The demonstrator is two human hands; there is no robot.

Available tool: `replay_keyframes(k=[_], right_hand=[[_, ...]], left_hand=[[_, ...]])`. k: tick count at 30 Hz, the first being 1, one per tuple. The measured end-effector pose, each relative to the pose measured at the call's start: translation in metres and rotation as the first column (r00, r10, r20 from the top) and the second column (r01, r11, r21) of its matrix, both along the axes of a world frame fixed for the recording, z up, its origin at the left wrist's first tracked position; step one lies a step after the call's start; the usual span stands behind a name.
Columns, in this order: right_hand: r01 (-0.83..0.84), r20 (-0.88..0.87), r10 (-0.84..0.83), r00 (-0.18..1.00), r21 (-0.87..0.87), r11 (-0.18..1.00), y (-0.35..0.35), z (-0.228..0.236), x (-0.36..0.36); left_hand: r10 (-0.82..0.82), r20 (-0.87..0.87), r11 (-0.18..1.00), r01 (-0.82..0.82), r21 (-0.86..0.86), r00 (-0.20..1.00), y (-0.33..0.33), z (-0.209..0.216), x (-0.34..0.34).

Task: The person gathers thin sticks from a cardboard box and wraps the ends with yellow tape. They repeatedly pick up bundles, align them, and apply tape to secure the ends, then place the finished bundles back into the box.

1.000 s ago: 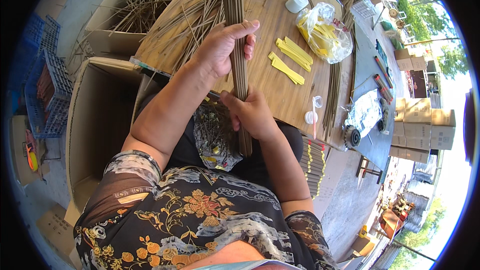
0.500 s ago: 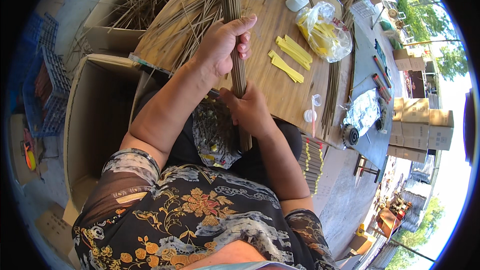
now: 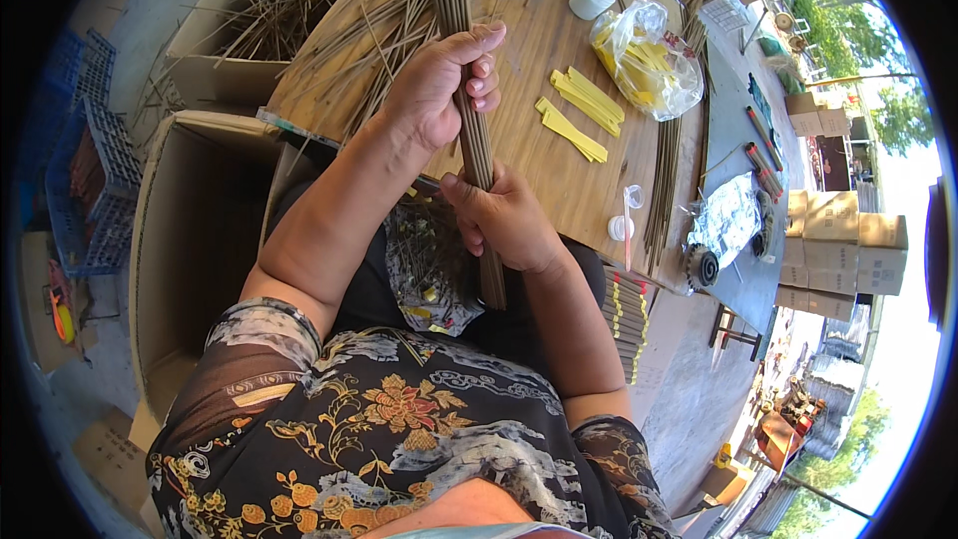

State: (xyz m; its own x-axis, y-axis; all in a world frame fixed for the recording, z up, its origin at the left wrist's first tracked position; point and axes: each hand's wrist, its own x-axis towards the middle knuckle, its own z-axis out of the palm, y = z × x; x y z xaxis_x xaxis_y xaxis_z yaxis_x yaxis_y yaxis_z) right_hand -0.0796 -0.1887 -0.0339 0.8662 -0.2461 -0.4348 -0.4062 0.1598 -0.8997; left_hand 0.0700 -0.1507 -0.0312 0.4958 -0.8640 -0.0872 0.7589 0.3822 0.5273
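A bundle of thin brown sticks (image 3: 477, 148), which look like incense sticks, stands nearly upright in front of me, leaning a little to the left. My left hand (image 3: 439, 85) is wrapped round its upper part, the thumb lying across the sticks. Lower down, my right hand (image 3: 507, 220) grips the same bundle with its thumb pressed over it. The bundle's bottom end shows below that hand, above my lap. Beyond the hands, loose sticks (image 3: 369, 75) lie scattered on the wooden table. Two small groups of yellow paper strips (image 3: 587, 102) rest to the right of the bundle.
A clear plastic bag (image 3: 647, 60) of yellow strips and a white cup (image 3: 592, 0) stand farther back on the table (image 3: 519, 50). Open cardboard boxes (image 3: 160, 240) stand at my left. Banded stick bundles (image 3: 624, 324) lie by my right elbow. A plastic bag of scraps (image 3: 424, 260) sits on my lap.
The bundle's top has tipped slightly left along with my left hand. Its lower end and my right hand have shifted a little to the right. Both hands keep their grip.
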Motion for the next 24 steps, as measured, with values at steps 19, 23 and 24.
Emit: replay_keyframes(k=[19, 23, 24], right_hand=[[0.087, 0.011, -0.088, 0.996, -0.26, 0.962, 0.011, 0.003, 0.004], [-0.009, 0.089, 0.0, 0.996, 0.104, 0.995, 0.003, 0.006, -0.001], [-0.008, 0.07, 0.007, 0.998, 0.021, 1.0, 0.004, 0.008, 0.001]], left_hand=[[0.044, 0.086, 0.988, -0.057, 0.143, 0.995, -0.003, 0.008, -0.008], [-0.076, -0.024, 0.993, 0.073, -0.089, 0.997, 0.001, 0.01, -0.002], [-0.041, 0.009, 0.999, 0.041, -0.03, 0.999, 0.0, 0.01, -0.001]])
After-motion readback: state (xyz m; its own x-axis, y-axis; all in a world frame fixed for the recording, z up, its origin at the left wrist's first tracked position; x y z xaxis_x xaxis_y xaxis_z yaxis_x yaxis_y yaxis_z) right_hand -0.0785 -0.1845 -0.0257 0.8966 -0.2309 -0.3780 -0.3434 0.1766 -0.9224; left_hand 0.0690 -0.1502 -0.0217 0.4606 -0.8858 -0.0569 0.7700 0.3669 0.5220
